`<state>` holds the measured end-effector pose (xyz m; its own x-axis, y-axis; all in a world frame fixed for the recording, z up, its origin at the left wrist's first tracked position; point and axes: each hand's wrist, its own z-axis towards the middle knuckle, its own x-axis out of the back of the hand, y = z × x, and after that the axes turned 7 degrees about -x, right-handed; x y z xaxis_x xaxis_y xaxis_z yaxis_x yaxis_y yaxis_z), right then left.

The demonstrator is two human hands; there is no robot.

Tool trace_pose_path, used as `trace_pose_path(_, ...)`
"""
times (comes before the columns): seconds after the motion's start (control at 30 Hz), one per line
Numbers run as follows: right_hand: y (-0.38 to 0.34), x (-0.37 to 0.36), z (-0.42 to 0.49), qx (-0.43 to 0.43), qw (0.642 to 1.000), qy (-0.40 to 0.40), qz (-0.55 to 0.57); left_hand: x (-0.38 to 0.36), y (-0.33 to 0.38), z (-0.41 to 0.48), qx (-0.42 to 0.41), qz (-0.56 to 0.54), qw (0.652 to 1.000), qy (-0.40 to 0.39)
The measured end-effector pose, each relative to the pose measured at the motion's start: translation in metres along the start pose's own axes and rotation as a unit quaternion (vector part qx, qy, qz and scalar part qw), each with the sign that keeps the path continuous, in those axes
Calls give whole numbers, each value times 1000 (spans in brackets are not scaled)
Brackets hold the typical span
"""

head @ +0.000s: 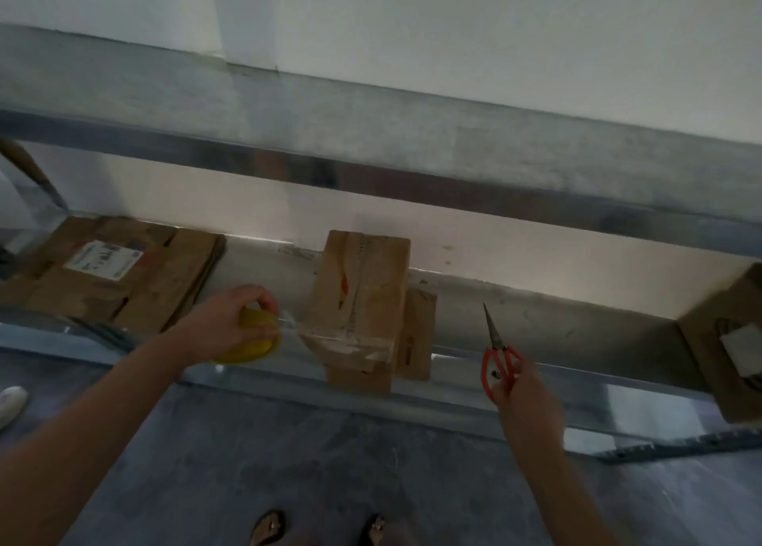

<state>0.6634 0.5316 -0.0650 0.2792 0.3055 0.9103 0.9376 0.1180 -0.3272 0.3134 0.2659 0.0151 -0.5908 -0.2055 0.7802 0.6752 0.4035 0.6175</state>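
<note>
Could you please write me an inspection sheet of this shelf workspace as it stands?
Surface: metal shelf, pale scuffed deck.
Job's things: cardboard box stands at the shelf's front edge; clear tape runs from it to the yellow tape roll; red-handled scissors, blades closed, pointing up.
Clutter: flattened cardboard at left; smaller box against the cardboard box's right side; another box at far right.
Hands: left hand grips the tape roll; right hand holds the scissors by the handles.
Cables: nothing seen clearly.
Surroundings: white wall, upper shelf beam, grey floor, sandalled feet.
</note>
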Motion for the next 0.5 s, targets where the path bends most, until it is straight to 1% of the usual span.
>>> trace_pose_path(0.13, -6, 8, -85, 14, 998, 50, 30, 4, -7, 5, -26, -9, 999, -23)
trace_pose_path(0.2, -26, 6, -129, 26, 996, 65, 47, 9, -14, 5, -45, -7, 998, -44)
trace_pose_path(0.27, -44, 3, -162, 27, 997, 42, 57, 10, -19, 10, -58, -9, 997, -53)
trace_pose_path(0.33, -71, -9, -194, 12, 996, 12, 92, 15, -28, 12, -75, -12, 995, -66)
trace_pose_path(0.5, -133, -54, -235, -11, 977, -97, 190, 20, -48, 19, -96, 5, 991, -96)
